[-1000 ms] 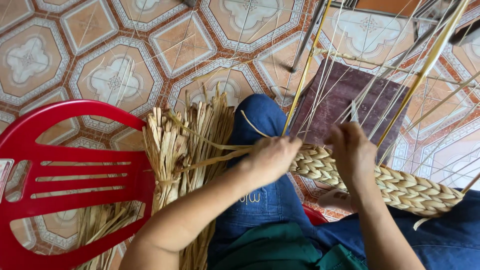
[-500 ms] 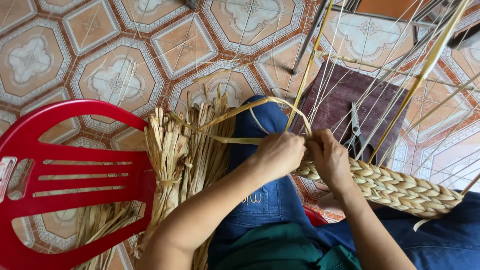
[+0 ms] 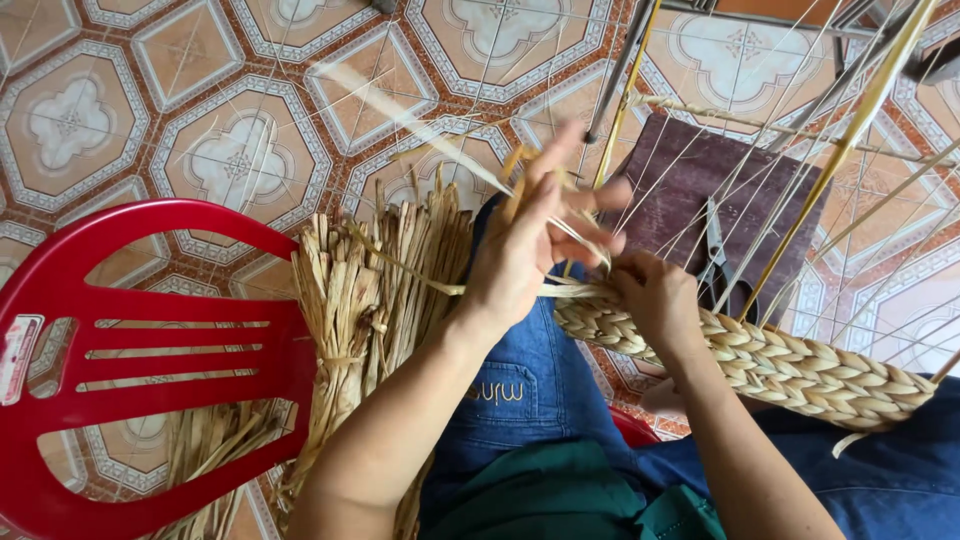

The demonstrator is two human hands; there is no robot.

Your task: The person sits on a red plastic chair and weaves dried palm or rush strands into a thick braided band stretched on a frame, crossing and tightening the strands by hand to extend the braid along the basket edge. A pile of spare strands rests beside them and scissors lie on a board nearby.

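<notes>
The thick straw braid [image 3: 780, 365] lies across my lap, its finished length running off to my right over my blue trousers [image 3: 530, 390]. Its working end sits under my right hand [image 3: 655, 300], which is clenched on the braid just where the loose strands begin.

My left hand [image 3: 530, 250] has come up since a moment ago. Half a second back it was down beside the right one, both closed over the plait; now it is lifted above my knee, fingers half spread, with a long pale strand [image 3: 420, 115] pinched in it and drawn out taut toward the upper left. The strand blurs with the motion. To my mind that lift means one strand is being pulled clear and tightened while the right hand pins the weave.

Just beside my left knee stands a tied bundle of dried straw [image 3: 370, 290], leaning against the red plastic chair [image 3: 130, 340], and more straw hangs below the seat. Thin pale strands fan out over a dark maroon cloth [image 3: 690, 190] ahead of me, where small scissors [image 3: 716, 240] lie. Yellow rods [image 3: 850, 130] slant across the upper right.

There is no worktop; everything rests on my lap or on the floor [image 3: 200, 80], tiled in orange and cream octagon patterns.
</notes>
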